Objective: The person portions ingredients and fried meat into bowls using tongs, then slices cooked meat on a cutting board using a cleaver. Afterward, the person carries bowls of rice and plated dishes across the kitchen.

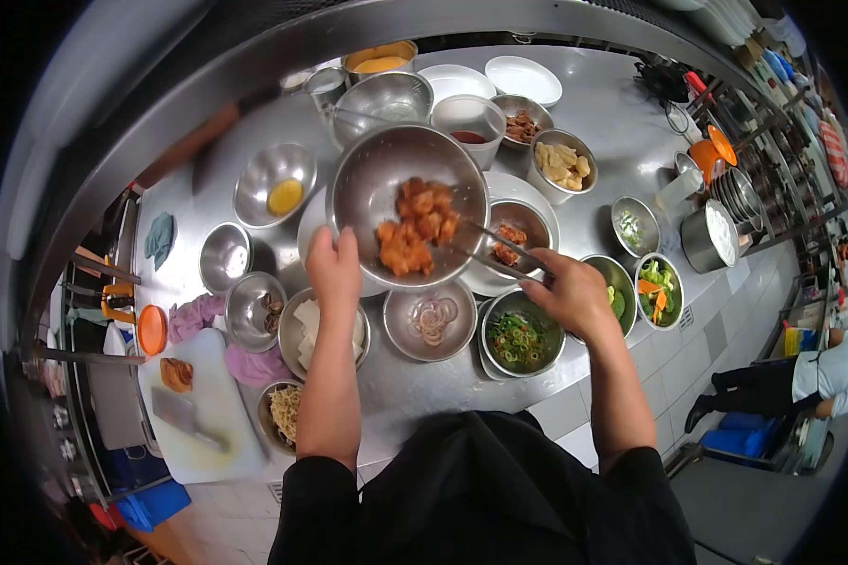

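My left hand [334, 268] grips the near left rim of a large steel mixing bowl [372, 179], tilted toward me above the other dishes. Inside it lie orange-red coated chunks of food [415, 229], slightly blurred. My right hand [572, 294] is closed around a pair of tongs [511, 270], whose tips reach over the bowl's right rim beside the chunks. Just right of the big bowl, a smaller steel bowl [537, 221] with similar reddish pieces stands on a white plate [546, 198]. Sliced onion rings [431, 320] fill a bowl directly below.
Bowls crowd the steel table: chopped greens [515, 339], white slabs [309, 325], beaten egg [285, 196], pale chunks [562, 167]. A cleaver [184, 414] lies on the cutting board [236, 452] at left. A metal shelf edge [424, 19] spans above. Another person [820, 377] stands at far right.
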The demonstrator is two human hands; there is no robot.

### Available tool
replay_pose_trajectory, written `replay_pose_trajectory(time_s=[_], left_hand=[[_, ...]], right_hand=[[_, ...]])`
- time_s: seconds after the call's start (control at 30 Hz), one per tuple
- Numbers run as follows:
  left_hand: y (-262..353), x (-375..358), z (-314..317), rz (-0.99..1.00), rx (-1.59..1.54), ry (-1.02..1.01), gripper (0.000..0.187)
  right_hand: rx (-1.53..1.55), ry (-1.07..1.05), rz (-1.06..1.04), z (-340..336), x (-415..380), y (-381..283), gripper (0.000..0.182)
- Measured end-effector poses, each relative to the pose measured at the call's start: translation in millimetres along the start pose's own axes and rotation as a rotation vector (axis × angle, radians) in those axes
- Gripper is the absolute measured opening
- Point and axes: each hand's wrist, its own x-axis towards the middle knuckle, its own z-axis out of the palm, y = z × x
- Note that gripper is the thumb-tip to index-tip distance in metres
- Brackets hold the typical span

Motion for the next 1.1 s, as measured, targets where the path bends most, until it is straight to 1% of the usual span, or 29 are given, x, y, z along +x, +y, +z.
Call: replay_pose_trajectory(time_s=[0.03,0.07,0.17,0.23,0.27,0.33,0.4,0.43,0.53,0.6,0.67,0.7,0.8,0.87,1.03,1.1], left_hand=[[0.1,-1.4,1.5,0.002,-0.001,0.002,0.028],[-1.5,-2.4,3.5,0.026,-0.014,0.003,0.028],[-2.5,0.7,6.6,0.055,-0.020,0.001,0.028],[-4.3,3.3,7.4,0.059,-0.015,-0.002,0.029],[-6.9,4.8,6.4,0.058,-0.043,0.003,0.029],[-12.4,5.8,6.0,0.055,-0.071,0.008,0.030],[-17.3,4.7,6.8,0.055,-0.030,0.023,0.030],[-15.7,2.7,6.7,0.054,-0.030,0.023,0.030],[-12.2,-4.9,6.7,0.029,-0.020,0.009,0.030],[-15.9,-7.5,7.6,0.010,-0.011,-0.025,0.030],[-14.2,-11.4,7.8,0.030,-0.037,-0.020,0.030],[-13.2,-12.5,8.0,0.048,-0.062,-0.015,0.029],[-10.0,-11.9,6.7,0.073,-0.086,-0.027,0.029],[-11.0,-8.1,4.7,0.068,-0.061,-0.021,0.029],[-16.7,-6.0,7.0,0.044,-0.061,-0.009,0.030],[-15.3,-6.3,8.9,-0.021,-0.089,-0.031,0.031]], right_hand=[[-0.010,0.007,-0.044,7.5,6.2,0.9,0.042],[-0.010,0.009,-0.046,5.8,5.6,2.0,0.042],[0.070,-0.002,-0.012,-6.8,-4.5,13.2,0.041],[0.112,0.026,0.057,-22.6,-14.3,26.5,0.042],[0.144,0.044,0.049,-24.1,-18.5,38.5,0.042],[0.109,0.055,0.081,-27.6,-24.4,50.0,0.043],[0.016,0.046,0.147,-26.4,-22.1,52.7,0.045],[0.016,0.045,0.146,-25.1,-18.9,49.6,0.045],[0.028,0.049,0.039,-16.3,-4.8,23.0,0.044],[0.033,0.046,0.008,-3.4,10.9,10.0,0.043],[0.006,0.038,-0.070,9.5,24.3,10.6,0.041],[0.007,0.038,-0.070,8.3,22.9,11.6,0.041],[0.088,0.032,-0.023,-3.0,15.3,13.5,0.040],[0.240,0.046,0.054,-10.0,11.5,22.1,0.040],[0.382,0.133,0.032,-7.2,10.2,38.2,0.043],[0.672,-0.019,0.102,1.1,17.2,46.6,0.042]])
